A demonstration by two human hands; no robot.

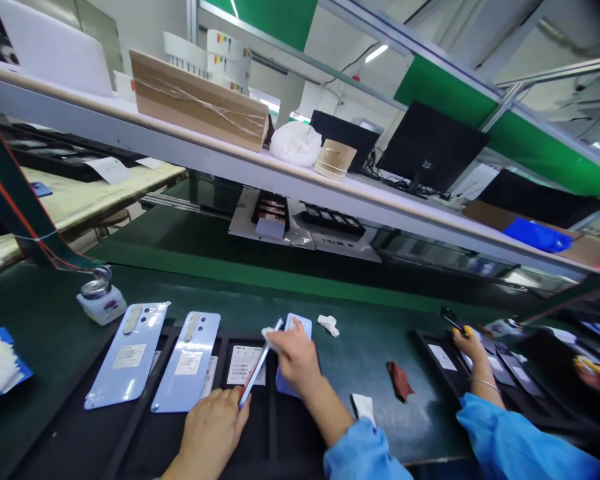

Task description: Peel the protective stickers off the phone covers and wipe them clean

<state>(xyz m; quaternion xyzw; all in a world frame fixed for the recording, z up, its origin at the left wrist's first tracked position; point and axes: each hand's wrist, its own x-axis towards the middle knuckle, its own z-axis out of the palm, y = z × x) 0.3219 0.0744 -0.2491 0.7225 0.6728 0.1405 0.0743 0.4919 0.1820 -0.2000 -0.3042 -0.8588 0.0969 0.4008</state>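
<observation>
Green-matted assembly bench (360, 360) under a long white shelf (290, 173), factory hall behind.

- Left hand (213, 430), at 6 o'clock: fingers closed on the near end of a pale blue phone back cover (260, 363), held on edge and tilted up toward 1 o'clock.
- Right hand (295, 357), centre: fingers pinched on a white wipe (269, 333) pressed to the cover's far end; a flat blue cover (300, 327) lies just behind it.
- Two more covers (127, 353) (187, 360) at 9 o'clock on black trays (145, 427), white labels unreadable.
- Dispenser bottle (100, 297) at 10 o'clock.
- Red-brown rag (399, 380) at 3 o'clock.
- Co-worker's hand (467, 347), blue sleeve, farther toward 3 o'clock.
- Shelf: cardboard box (200, 100), monitors (430, 143).
</observation>
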